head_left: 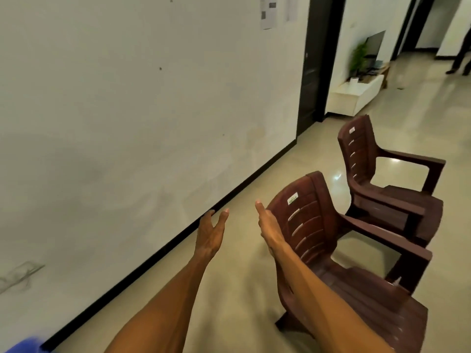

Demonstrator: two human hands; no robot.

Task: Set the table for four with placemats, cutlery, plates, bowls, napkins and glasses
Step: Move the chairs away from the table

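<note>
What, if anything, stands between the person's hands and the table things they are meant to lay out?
That cannot be judged: no table or tableware is in view. Both hands, left and right, are open and empty, reaching toward the nearer brown chair by the wall.

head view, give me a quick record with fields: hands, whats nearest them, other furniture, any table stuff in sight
left hand: open, empty, fingers spread, held out over the floor
right hand: open, empty, beside the back of the near chair; contact cannot be told
far chair: same brown plastic type, standing behind the near one
wall: on the left, dark baseboard
background: white low cabinet with a plant
tableware: none in view, no table visible
</note>
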